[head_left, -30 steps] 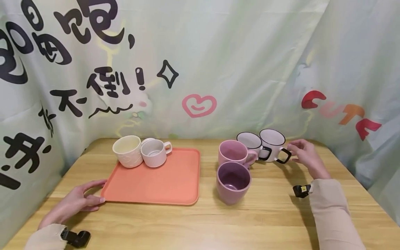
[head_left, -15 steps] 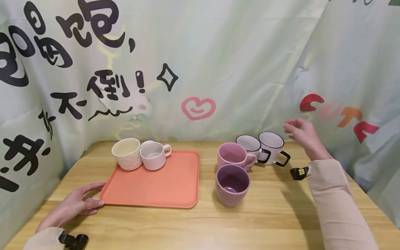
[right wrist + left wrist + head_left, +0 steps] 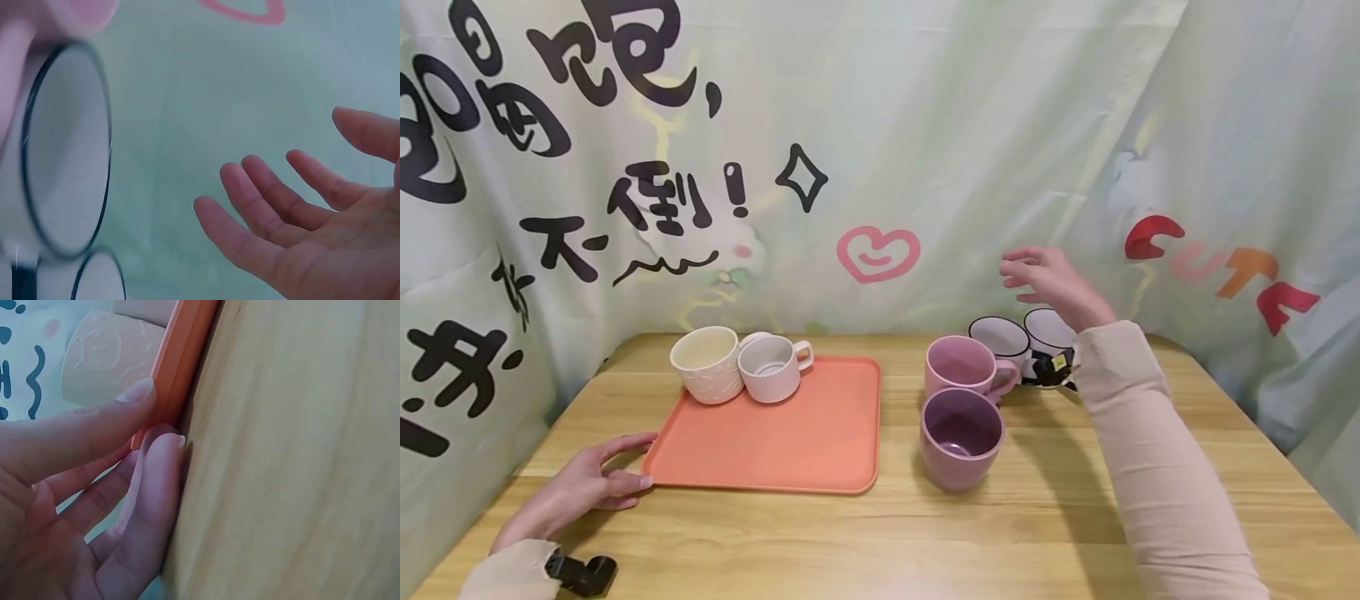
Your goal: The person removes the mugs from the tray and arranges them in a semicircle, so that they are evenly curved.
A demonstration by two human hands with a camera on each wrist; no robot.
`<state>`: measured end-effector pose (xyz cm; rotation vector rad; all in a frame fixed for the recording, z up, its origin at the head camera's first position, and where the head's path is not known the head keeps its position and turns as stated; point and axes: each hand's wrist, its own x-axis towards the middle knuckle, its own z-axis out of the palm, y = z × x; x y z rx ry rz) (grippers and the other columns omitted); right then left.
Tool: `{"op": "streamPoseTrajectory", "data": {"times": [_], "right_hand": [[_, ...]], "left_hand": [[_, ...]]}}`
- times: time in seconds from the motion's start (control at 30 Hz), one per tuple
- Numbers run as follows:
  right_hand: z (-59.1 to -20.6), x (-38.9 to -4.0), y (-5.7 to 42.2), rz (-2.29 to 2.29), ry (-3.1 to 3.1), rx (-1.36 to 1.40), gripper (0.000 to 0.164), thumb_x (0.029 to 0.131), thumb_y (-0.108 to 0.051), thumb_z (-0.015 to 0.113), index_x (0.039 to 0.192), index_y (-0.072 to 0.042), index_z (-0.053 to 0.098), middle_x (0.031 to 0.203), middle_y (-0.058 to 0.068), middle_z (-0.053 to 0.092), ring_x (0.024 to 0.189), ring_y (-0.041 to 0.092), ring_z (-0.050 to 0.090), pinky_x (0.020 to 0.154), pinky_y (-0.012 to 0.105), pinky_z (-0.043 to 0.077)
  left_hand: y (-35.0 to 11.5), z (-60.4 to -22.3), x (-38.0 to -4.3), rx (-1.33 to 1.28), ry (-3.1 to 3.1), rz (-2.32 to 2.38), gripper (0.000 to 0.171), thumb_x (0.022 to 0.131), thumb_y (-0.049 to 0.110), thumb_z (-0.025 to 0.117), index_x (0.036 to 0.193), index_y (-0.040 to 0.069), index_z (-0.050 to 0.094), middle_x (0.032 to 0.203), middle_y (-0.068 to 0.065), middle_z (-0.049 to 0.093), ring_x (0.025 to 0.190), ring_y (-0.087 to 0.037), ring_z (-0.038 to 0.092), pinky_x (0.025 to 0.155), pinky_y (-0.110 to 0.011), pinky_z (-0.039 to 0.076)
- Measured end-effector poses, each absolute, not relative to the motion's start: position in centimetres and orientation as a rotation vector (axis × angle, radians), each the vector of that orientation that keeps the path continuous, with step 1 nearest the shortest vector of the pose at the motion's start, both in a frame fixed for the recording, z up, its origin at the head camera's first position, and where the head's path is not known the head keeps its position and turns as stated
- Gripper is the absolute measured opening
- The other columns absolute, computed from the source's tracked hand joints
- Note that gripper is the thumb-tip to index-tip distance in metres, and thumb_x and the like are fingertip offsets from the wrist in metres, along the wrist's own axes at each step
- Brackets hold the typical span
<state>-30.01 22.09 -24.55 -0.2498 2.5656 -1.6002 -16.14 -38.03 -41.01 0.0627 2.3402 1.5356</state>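
At the near left corner of the orange tray [image 3: 775, 450], my left hand [image 3: 587, 479] grips the rim. In the left wrist view its thumb [image 3: 134, 394] lies on one side of the tray edge and its fingers on the other. My right hand [image 3: 1052, 283] is raised in the air, empty, with fingers spread and slightly bent. Below it stand two white mugs, one with a dark rim [image 3: 998, 336] and one [image 3: 1049, 330] partly covered by the right wrist. In front of these are a pink mug [image 3: 958, 367] and a purple mug [image 3: 961, 446].
A cream cup [image 3: 707, 367] and a small ribbed white cup [image 3: 771, 371] with a handle stand at the tray's back left, with another pale rim partly hidden behind them. The wooden table [image 3: 760, 542] ends at a printed curtain [image 3: 880, 125] behind.
My right hand has risen from beside the right white mug's black handle and moved left, over the white mugs. My left hand stays at the tray corner; the cups have not moved.
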Motion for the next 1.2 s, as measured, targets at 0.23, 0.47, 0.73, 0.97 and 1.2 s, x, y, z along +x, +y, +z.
{"op": "streamPoseTrajectory", "data": {"times": [0.23,0.47,0.73,0.97,1.2], "right_hand": [[-24.0,-30.4,19.2,-1.637,2.504,-0.254,0.054,0.108,-0.019,0.047,0.152,0.008,0.033,0.148,0.029,0.042,0.133,0.043,0.043,0.112,0.052,0.039],[-23.7,-31.1,16.0,-1.653,2.445,-0.277,0.049,0.106,-0.016,0.049,0.148,0.008,0.038,0.145,0.029,0.045,0.133,0.042,0.045,0.111,0.053,0.040],[-23.9,-31.5,13.2,-1.697,2.373,-0.255,0.048,0.105,-0.014,0.050,0.148,0.006,0.041,0.142,0.029,0.048,0.131,0.043,0.047,0.109,0.054,0.041],[-23.5,-31.3,11.5,-1.686,2.363,-0.268,0.048,0.106,-0.017,0.052,0.147,0.005,0.042,0.143,0.028,0.050,0.129,0.041,0.049,0.108,0.053,0.043],[-23.7,-31.6,9.6,-1.650,2.359,-0.274,0.047,0.106,-0.018,0.052,0.146,0.004,0.044,0.141,0.026,0.052,0.117,0.034,0.056,0.105,0.051,0.046]], "left_hand": [[-38.0,-40.9,-16.2,0.030,2.357,1.514,0.081,0.095,0.005,0.071,0.151,-0.017,0.017,0.122,-0.028,0.061,0.086,-0.016,0.068,0.076,-0.036,0.062],[-38.2,-40.9,-16.1,0.017,2.354,1.500,0.080,0.096,0.007,0.070,0.151,-0.017,0.016,0.121,-0.026,0.062,0.087,-0.015,0.067,0.076,-0.036,0.061],[-38.0,-40.9,-16.2,0.008,2.375,1.489,0.080,0.096,0.007,0.070,0.151,-0.016,0.019,0.124,-0.030,0.060,0.087,-0.016,0.067,0.076,-0.035,0.061],[-37.7,-40.7,-16.3,-0.028,2.379,1.477,0.080,0.095,0.007,0.071,0.152,-0.016,0.019,0.127,-0.034,0.057,0.088,-0.016,0.067,0.077,-0.036,0.061],[-37.5,-40.7,-16.3,-0.056,2.375,1.481,0.080,0.095,0.007,0.072,0.152,-0.015,0.020,0.134,-0.038,0.050,0.089,-0.017,0.067,0.077,-0.036,0.061]]}}
